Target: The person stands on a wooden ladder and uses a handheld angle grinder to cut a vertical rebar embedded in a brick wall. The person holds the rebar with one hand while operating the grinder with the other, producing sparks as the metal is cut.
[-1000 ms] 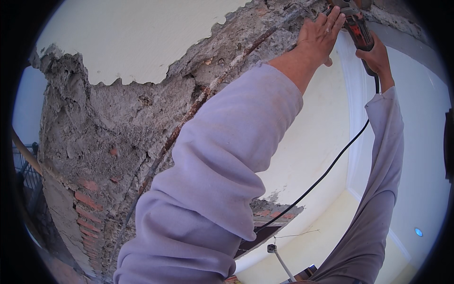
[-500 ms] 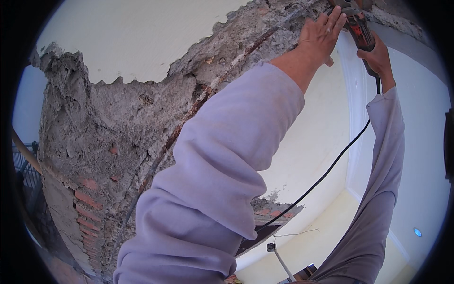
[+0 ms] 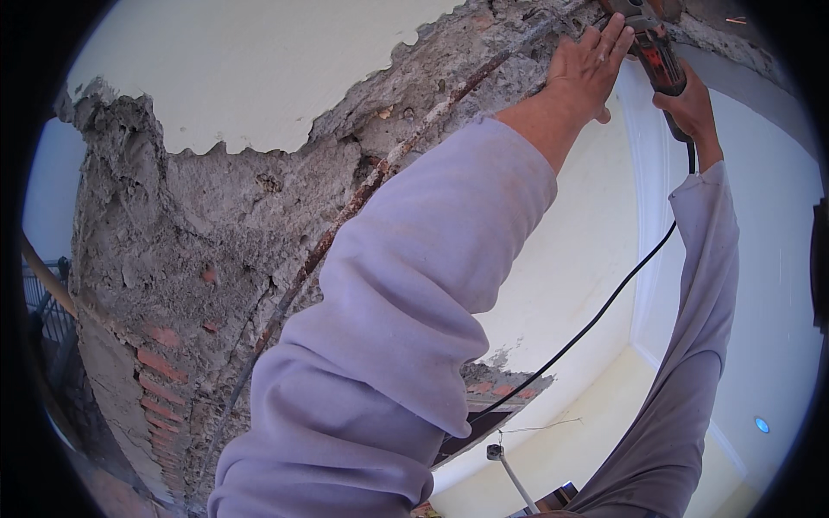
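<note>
Grasped in your right hand [image 3: 692, 108] is the rear body of a red-and-black power tool [image 3: 658, 62]. Your right arm is raised steeply. Your left hand [image 3: 585, 76] reaches up, fingers extended beside the tool's head; whether it grips cannot be determined. The tool projects up-left from your right grip, at the broken concrete's [image 3: 233, 198] upper-right end.

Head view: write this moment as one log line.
left hand: outstretched by tool, contact unclear | right hand: grips tool | cord: runs from tool | rusty bar: along concrete | orange streaks: right of tool
</note>
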Available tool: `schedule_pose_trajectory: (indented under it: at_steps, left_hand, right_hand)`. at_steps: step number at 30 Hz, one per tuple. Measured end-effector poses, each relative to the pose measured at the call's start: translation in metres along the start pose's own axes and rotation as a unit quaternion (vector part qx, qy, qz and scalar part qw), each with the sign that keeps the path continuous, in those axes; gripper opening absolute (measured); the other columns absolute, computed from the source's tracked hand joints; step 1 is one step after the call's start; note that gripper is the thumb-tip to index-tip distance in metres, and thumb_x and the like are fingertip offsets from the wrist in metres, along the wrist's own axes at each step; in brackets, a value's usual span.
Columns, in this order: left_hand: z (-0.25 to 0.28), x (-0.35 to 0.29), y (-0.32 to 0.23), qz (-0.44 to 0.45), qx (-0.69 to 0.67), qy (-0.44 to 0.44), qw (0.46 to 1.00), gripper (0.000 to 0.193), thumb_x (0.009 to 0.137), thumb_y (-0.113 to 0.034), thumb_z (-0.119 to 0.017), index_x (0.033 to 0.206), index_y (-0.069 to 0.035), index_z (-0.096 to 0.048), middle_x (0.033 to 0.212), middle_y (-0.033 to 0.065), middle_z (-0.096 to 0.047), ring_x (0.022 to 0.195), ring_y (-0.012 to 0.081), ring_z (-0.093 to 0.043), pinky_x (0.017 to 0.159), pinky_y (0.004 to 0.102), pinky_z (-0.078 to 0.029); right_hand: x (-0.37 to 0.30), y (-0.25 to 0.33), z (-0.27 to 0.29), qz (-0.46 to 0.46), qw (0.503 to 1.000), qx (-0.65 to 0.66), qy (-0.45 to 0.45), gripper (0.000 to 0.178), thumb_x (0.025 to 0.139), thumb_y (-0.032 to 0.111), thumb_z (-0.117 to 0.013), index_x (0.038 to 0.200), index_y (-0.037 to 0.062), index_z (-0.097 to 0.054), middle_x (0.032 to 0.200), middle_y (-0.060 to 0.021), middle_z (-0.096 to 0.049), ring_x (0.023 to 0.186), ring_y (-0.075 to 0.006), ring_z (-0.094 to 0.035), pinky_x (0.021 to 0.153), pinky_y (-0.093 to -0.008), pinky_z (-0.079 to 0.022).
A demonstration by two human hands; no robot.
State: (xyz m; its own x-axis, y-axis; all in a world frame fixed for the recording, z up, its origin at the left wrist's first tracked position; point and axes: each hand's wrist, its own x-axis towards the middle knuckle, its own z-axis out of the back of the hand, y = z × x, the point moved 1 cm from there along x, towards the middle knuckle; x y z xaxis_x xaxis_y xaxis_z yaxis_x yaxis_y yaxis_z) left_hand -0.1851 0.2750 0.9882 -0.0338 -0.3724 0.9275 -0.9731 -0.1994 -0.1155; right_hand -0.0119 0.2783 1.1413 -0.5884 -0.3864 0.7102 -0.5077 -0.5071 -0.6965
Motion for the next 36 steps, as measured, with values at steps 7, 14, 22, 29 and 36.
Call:
schedule_pose_trajectory:
  at_steps: [7,14,22,29,36]
  left_hand:
    - [0.0024,0.0000,0.0004,0.000,-0.005,0.004,1.000,0.140,0.057,-0.057,-0.091,0.162,-0.011,-0.011,0.168,0.0069,-0.012,0.136,0.0222,-0.039,0.096,0.0391,-0.048]
    - [0.0024,-0.0011,0.0004,-0.001,0.001,0.004,1.000,0.140,0.057,-0.058,-0.091,0.162,-0.010,-0.011,0.168,0.0076,-0.011,0.136,0.0222,-0.039,0.095,0.0384,-0.049]
    - [0.0021,-0.0003,0.0008,-0.005,0.001,0.005,1.000,0.140,0.057,-0.057,-0.091,0.162,-0.010,-0.012,0.168,0.0082,-0.013,0.135,0.0229,-0.040,0.094,0.0385,-0.049]
    - [0.0014,-0.0010,0.0009,-0.002,-0.002,-0.008,1.000,0.140,0.056,-0.058,-0.091,0.161,-0.010,-0.012,0.168,0.0084,-0.013,0.135,0.0234,-0.040,0.094,0.0391,-0.049]
    - [0.0001,0.0004,0.0000,-0.002,-0.010,0.001,1.000,0.141,0.056,-0.058,-0.091,0.162,-0.010,-0.011,0.168,0.0087,-0.012,0.137,0.0237,-0.039,0.095,0.0395,-0.049]
  right_hand:
    - [-0.0002,-0.0003,0.0001,-0.010,1.000,0.006,0.001,0.065,0.061,0.021,-0.074,0.121,0.0047,-0.060,0.099,-0.0133,-0.070,0.088,-0.0267,-0.068,0.084,-0.0378,-0.052]
    - [0.0015,-0.0020,0.0002,0.003,1.000,0.003,0.001,0.066,0.061,0.020,-0.074,0.123,0.0049,-0.060,0.100,-0.0136,-0.070,0.090,-0.0273,-0.068,0.085,-0.0379,-0.052]
    - [-0.0011,0.0017,0.0012,-0.009,1.000,-0.019,-0.005,0.067,0.062,0.019,-0.076,0.125,0.0057,-0.060,0.108,-0.0142,-0.070,0.099,-0.0290,-0.067,0.091,-0.0385,-0.051]
    - [0.0001,0.0023,0.0026,-0.002,1.000,-0.005,0.005,0.067,0.061,0.019,-0.075,0.125,0.0050,-0.060,0.105,-0.0139,-0.070,0.095,-0.0287,-0.068,0.088,-0.0385,-0.052]
    - [0.0001,0.0027,0.0034,-0.009,1.000,-0.007,0.006,0.067,0.061,0.019,-0.074,0.125,0.0047,-0.060,0.102,-0.0137,-0.071,0.093,-0.0282,-0.068,0.087,-0.0379,-0.052]
